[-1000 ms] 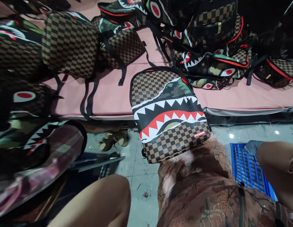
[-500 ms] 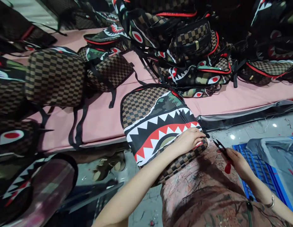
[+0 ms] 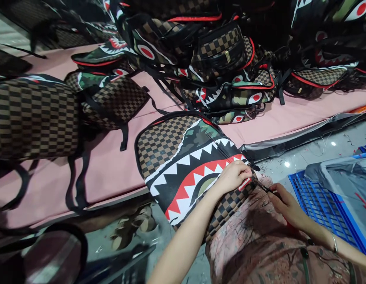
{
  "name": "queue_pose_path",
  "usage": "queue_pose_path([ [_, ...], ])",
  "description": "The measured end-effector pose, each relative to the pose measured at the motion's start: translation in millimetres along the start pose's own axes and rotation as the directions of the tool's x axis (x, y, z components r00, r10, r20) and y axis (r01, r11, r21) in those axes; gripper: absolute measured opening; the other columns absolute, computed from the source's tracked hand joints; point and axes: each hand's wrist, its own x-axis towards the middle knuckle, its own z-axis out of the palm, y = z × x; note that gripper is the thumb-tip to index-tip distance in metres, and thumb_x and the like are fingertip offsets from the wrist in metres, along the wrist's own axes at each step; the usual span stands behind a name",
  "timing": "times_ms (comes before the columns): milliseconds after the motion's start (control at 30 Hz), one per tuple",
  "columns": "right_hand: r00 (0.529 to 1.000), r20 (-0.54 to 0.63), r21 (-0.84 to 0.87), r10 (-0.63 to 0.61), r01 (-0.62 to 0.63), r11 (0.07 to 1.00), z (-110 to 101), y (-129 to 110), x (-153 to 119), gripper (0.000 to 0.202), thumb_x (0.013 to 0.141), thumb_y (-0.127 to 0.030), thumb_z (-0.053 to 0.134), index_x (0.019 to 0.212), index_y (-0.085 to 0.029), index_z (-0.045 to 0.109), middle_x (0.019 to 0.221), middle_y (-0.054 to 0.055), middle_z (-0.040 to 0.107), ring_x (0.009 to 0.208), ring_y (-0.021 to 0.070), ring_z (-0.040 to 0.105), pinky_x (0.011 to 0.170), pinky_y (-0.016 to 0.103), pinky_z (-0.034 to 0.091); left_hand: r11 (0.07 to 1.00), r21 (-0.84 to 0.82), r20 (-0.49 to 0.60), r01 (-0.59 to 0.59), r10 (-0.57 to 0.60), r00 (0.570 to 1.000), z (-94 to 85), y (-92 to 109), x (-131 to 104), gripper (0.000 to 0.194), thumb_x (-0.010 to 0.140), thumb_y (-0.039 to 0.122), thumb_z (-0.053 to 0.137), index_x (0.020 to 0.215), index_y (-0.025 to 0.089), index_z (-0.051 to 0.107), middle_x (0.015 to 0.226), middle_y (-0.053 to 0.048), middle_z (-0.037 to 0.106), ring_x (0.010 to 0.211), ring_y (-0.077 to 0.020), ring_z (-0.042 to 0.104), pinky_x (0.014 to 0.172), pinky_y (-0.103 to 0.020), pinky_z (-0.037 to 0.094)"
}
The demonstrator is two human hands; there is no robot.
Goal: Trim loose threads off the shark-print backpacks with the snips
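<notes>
Here the shark-mouth backpack (image 3: pixel 185 169) is lying face up at the front edge of the pink bench (image 3: pixel 117 165), its top end leaning over the padding and its lower corner reaching over the wearer's patterned skirt (image 3: pixel 248 252); the left hand (image 3: pixel 233 177) is pressing down on the lower part, fingers bunching together by the small red label (image 3: pixel 244 184), and whether they are pinching anything there, I can't tell from this angle; just beside it the right hand (image 3: pixel 285 203) is gripping a small dark tool (image 3: pixel 264 188), fingers closing round it, the tip pointing at the bag's lower corner, while a bracelet (image 3: pixel 335 243) is circling that wrist; farther out, a blue crate (image 3: pixel 327 213) is sitting at the right with grey sheeting (image 3: pixel 333 169) spreading over it, a large checkered bag (image 3: pixel 35 116) is standing at the left with black straps (image 3: pixel 72 185) trailing over the bench, more bags (image 3: pixel 221 51) are piling up behind, and tan shoes (image 3: pixel 132 227) are resting on the floor (image 3: pixel 273 165) below
</notes>
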Motion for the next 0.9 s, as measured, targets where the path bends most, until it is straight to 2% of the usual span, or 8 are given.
queue_pose_path([
  [167, 0.997, 0.04, -0.21, -0.07, 0.077, 0.975, 1.9, -14.8, 10.2, 0.023, 0.09, -0.041, 0.036, 0.095, -0.021, 0.047, 0.086, 0.003, 0.061, 0.076, 0.0169, 0.055, 0.062, 0.027, 0.04, 0.999, -0.028, -0.068, 0.031, -0.033, 0.997, 1.0, 1.8, -0.7, 0.011, 0.077, 0.023, 0.057, 0.07, 0.019, 0.064, 0.076, -0.002, 0.062, 0.076, -0.015, 0.056, 0.067, -0.025, 0.042],
  [367, 0.994, 0.08, -0.414, -0.073, 0.1, 0.905, -0.9, -26.2, 30.7, 0.014, 0.089, -0.032, 0.038, 0.091, -0.021, 0.046, 0.071, 0.0, 0.058, 0.061, 0.0156, 0.055, 0.055, 0.024, 0.033, 0.999, -0.041, -0.116, 0.0, -0.005, 0.993, 1.7, 9.3, -1.3, 0.012, 0.077, 0.02, 0.056, 0.067, 0.018, 0.064, 0.073, -0.002, 0.061, 0.072, -0.0141, 0.055, 0.067, -0.025, 0.042],
  [500, 0.98, 0.113, -0.294, -0.163, 0.189, 0.937, -6.7, -14.1, 38.7, 0.014, 0.089, -0.032, 0.04, 0.089, -0.022, 0.049, 0.071, -0.001, 0.057, 0.065, 0.0142, 0.053, 0.056, 0.024, 0.035, 0.99, -0.127, -0.249, 0.058, -0.089, 0.964, -2.1, 5.3, -1.1, 0.015, 0.078, 0.025, 0.054, 0.072, 0.017, 0.065, 0.073, -0.002, 0.062, 0.07, -0.0138, 0.057, 0.064, -0.024, 0.043],
  [633, 0.976, -0.002, -0.055, -0.22, 0.219, 0.974, -14.5, 15.7, 46.1, 0.021, 0.091, -0.037, 0.036, 0.099, -0.022, 0.049, 0.069, -0.002, 0.054, 0.059, 0.0116, 0.05, 0.054, 0.023, 0.04, 0.986, -0.046, -0.387, 0.159, -0.164, 0.907, -13.0, -3.1, -4.8, 0.026, 0.084, 0.032, 0.047, 0.078, 0.018, 0.067, 0.072, -0.003, 0.064, 0.073, -0.0165, 0.059, 0.069, -0.028, 0.047],
  [700, 0.966, -0.017, -0.035, -0.256, 0.256, 0.966, -20.8, 29.5, 52.4, 0.022, 0.091, -0.036, 0.038, 0.103, -0.021, 0.05, 0.077, 0.0, 0.055, 0.064, 0.0122, 0.054, 0.057, 0.024, 0.043, 0.988, 0.09, -0.467, 0.124, -0.068, 0.882, -18.4, -2.1, -10.7, 0.024, 0.083, 0.027, 0.049, 0.099, 0.02, 0.065, 0.1, -0.007, 0.064, 0.096, -0.0213, 0.058, 0.084, -0.036, 0.045],
  [767, 0.939, -0.001, -0.082, -0.343, 0.342, 0.936, -28.8, 38.2, 59.9, 0.023, 0.091, -0.033, 0.04, 0.107, -0.022, 0.051, 0.092, 0.004, 0.057, 0.078, 0.0151, 0.057, 0.065, 0.027, 0.047, 0.975, 0.204, -0.492, 0.083, 0.029, 0.87, -21.0, 4.0, -20.4, 0.034, 0.08, 0.024, 0.053, 0.114, 0.022, 0.057, 0.129, -0.011, 0.049, 0.116, -0.0252, 0.046, 0.094, -0.042, 0.039],
  [833, 0.895, 0.031, -0.141, -0.446, 0.445, 0.884, -37.4, 40.6, 67.8, 0.025, 0.091, -0.029, 0.04, 0.113, -0.022, 0.05, 0.101, 0.008, 0.056, 0.088, 0.0178, 0.057, 0.071, 0.03, 0.047, 0.967, 0.246, -0.449, 0.072, 0.048, 0.892, -19.0, 13.2, -33.5, 0.024, 0.081, 0.027, 0.054, 0.104, 0.022, 0.061, 0.132, -0.01, 0.046, 0.118, -0.0256, 0.045, 0.096, -0.044, 0.038],
  [900, 0.843, 0.098, -0.186, -0.53, 0.538, 0.822, -45.3, 37.9, 75.7, 0.026, 0.091, -0.026, 0.04, 0.115, -0.023, 0.049, 0.1, 0.009, 0.057, 0.088, 0.0191, 0.055, 0.072, 0.033, 0.047, 0.964, 0.238, -0.415, 0.116, -0.007, 0.91, -12.1, 21.5, -47.7, 0.016, 0.084, 0.031, 0.05, 0.086, 0.022, 0.064, 0.121, -0.007, 0.056, 0.111, -0.0237, 0.051, 0.095, -0.044, 0.039],
])
